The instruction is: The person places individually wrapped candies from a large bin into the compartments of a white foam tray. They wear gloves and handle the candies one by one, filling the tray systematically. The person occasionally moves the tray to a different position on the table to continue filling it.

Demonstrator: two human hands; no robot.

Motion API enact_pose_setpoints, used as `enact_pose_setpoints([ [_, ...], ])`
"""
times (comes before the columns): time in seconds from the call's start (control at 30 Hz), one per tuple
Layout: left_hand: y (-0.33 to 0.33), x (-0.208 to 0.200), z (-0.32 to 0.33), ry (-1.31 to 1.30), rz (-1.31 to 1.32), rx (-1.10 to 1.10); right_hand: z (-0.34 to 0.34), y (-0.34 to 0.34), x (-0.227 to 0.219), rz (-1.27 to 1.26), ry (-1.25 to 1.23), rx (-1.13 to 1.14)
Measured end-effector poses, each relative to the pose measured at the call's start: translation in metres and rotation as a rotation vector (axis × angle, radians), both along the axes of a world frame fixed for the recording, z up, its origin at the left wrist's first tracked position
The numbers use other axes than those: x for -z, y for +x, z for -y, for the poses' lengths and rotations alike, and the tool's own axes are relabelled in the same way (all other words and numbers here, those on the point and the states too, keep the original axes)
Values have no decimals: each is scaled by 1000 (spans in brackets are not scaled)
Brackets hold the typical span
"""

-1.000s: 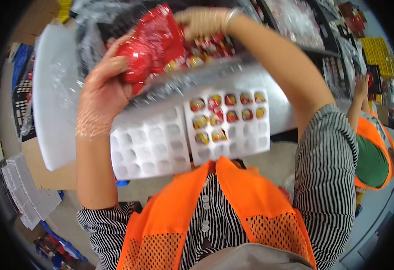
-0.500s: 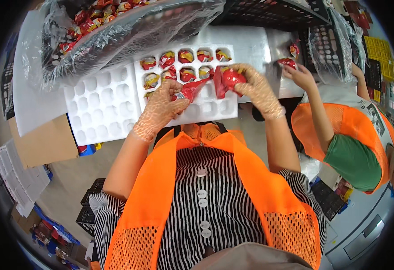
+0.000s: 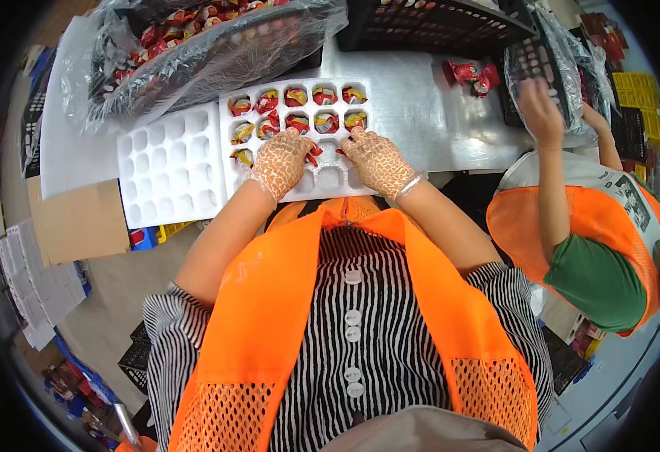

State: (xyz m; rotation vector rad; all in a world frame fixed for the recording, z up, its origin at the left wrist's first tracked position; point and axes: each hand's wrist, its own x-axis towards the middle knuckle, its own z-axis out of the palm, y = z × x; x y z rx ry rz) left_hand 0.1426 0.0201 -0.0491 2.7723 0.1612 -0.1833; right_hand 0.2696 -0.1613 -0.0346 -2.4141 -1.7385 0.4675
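A white foam tray point(image 3: 330, 175) with rows of round hollows lies in front of me. Red-and-yellow wrapped balls point(image 3: 296, 97) fill its two far rows, and another wrapped ball point(image 3: 242, 157) sits at the left of the third row. In that third row my gloved left hand point(image 3: 281, 163) curls over a red wrapped ball point(image 3: 314, 153), only a bit of which shows. To its right, my gloved right hand point(image 3: 379, 161) bends its fingers down into the tray; a scrap of red wrapper shows at the fingertips, and the rest is hidden.
A second foam tray point(image 3: 166, 173) with bare hollows adjoins on the left. Beyond stands a plastic-lined crate point(image 3: 217, 66) of wrapped balls. A black crate point(image 3: 435, 26) stands at the back. More wrapped balls point(image 3: 475, 76) lie on the metal table point(image 3: 428, 113), near a co-worker's hand point(image 3: 541, 113).
Both my hands have lowered the red wrapped balls into the tray's third row. The co-worker's hand has moved away from the wrapped balls on the table, toward the lined crate.
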Motion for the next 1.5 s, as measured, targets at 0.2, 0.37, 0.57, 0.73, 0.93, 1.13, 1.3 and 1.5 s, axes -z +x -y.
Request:
enact_pose_setpoints([
  [0.2, -5, 28, 0, 2, 84, -50, 4, 0, 22, 3, -1, 85],
  [0.37, -2, -4, 21, -26, 54, -75, 8, 8, 21, -65, 36, 101],
  [0.57, 4, 26, 6, -8, 7, 64, 8, 1, 27, -41, 97, 125],
  [0.73, 0, 29, 4, -43, 14, 42, 28, 104, 28, 142, 167, 52],
  [0.93, 3, 24, 7, -102, 40, 42, 118, 310, 44, 153, 101, 1130],
  [1.13, -4, 14, 12, -17, 10, -7, 46, 239, 33, 29, -72, 901],
  [1.3, -6, 4, 7, -220, 96, -99, 3, 109, -20, -230, 585, 603],
  [1.5, -26, -8, 3, -489, 322, -508, -42, 27, -25, -85, 330, 260],
])
